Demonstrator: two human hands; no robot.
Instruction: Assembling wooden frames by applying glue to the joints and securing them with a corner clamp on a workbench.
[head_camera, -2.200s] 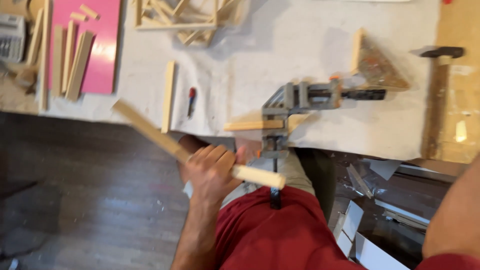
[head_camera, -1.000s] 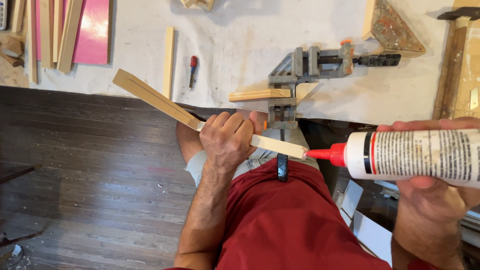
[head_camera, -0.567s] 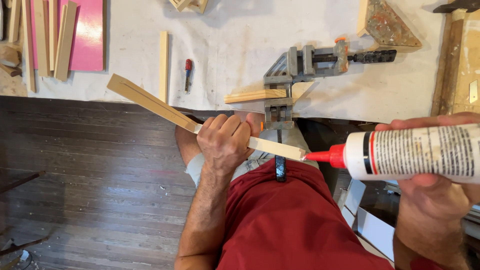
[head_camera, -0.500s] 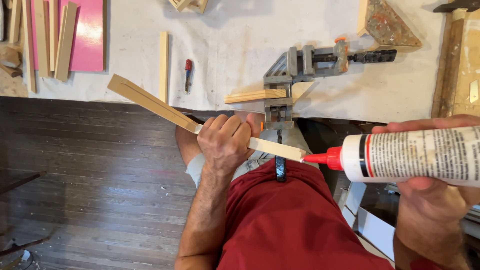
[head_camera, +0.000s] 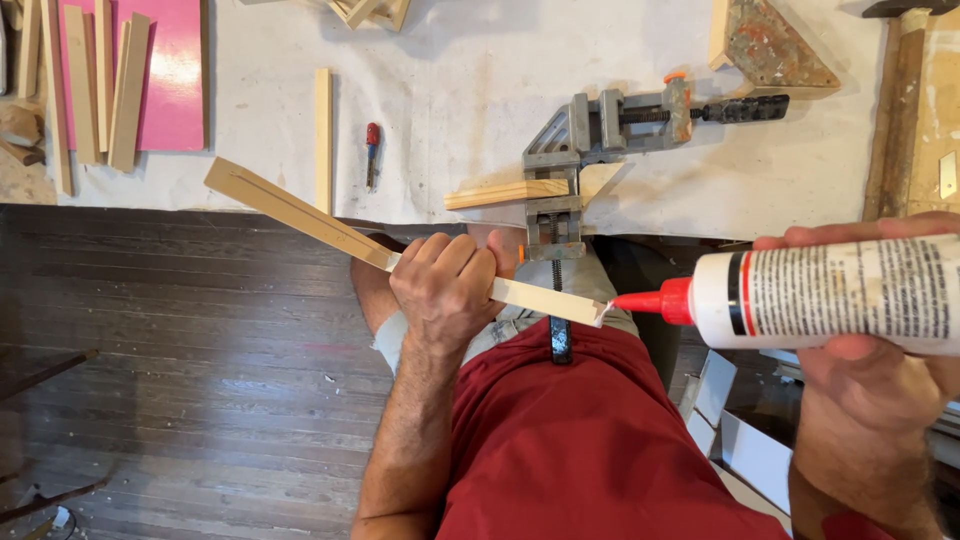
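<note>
Closest to the camera, the left hand (head_camera: 447, 285) is closed in a fist around a long wooden strip (head_camera: 300, 212), holding it slanted over the lap, its upper end toward the table edge and its cut lower end pointing right. The right hand (head_camera: 880, 350) is wrapped around a white glue bottle (head_camera: 830, 295) held on its side. Compared with half a second ago the bottle has slid a little to the left, so its red nozzle (head_camera: 650, 300) now touches the strip's cut end rather than hovering just short of it; the strip and left hand have hardly moved. By my reading, glue is being laid on that end face, though no bead is visible.

The bottle is a plain cylinder — white body, a red and a black band near the shoulder, and a block of small dark print running along its side.

Just beyond the left hand, at the table's near edge, a grey metal corner clamp (head_camera: 590, 140) grips a short wooden piece (head_camera: 505, 193), its screw handle hanging down toward the lap. Further left on the white table cover (head_camera: 450, 80) lie a loose strip (head_camera: 323, 135) and a red-handled screwdriver (head_camera: 371, 150). Far left, several more strips rest on a pink board (head_camera: 178, 70) — a flat, unmarked rectangle. At the far right, a worn triangular wooden block (head_camera: 775, 50) sits near the table's back edge.
</note>
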